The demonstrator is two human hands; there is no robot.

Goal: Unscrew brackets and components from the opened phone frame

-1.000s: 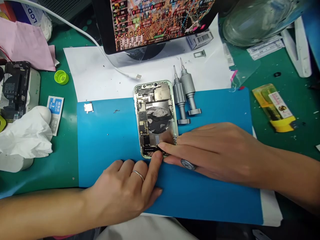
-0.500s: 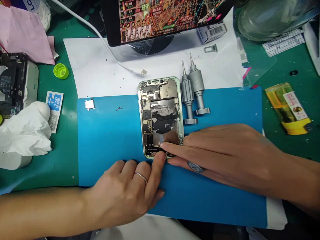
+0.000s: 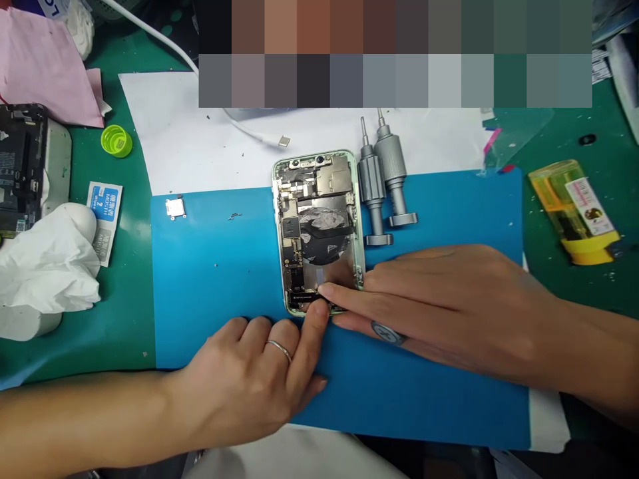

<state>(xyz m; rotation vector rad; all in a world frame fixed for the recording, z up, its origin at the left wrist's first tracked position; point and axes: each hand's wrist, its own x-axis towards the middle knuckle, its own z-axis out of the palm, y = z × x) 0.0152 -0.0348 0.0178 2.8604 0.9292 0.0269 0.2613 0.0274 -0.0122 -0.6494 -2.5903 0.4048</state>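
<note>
An opened phone [image 3: 327, 233] with a pale green frame lies on a blue mat [image 3: 214, 293], its inner parts bare. My left hand [image 3: 257, 372] rests its index fingertip on the phone's lower end; the other fingers are curled under, hiding the palm. Around a screwdriver [image 3: 387, 332], of which only the round grey cap with a cross mark shows, my right hand [image 3: 444, 306] is closed. Its index fingertip is at the lower part of the phone and other fingers lie along the right edge. The screwdriver's tip is hidden by the fingers.
Two grey screwdrivers [image 3: 382, 179] lie just right of the phone. A small metal part [image 3: 175, 207] and tiny screws [image 3: 234, 216] are on the mat. Left stand a green cap [image 3: 116, 141] and a white tissue [image 3: 54, 259]; right, a yellow bottle [image 3: 574, 213]. A cable [image 3: 259, 137] ends above the phone.
The whole scene has shifted slightly left and up in the view. Both hands keep the same hold at the phone's lower end. The top middle is now masked by coloured blocks.
</note>
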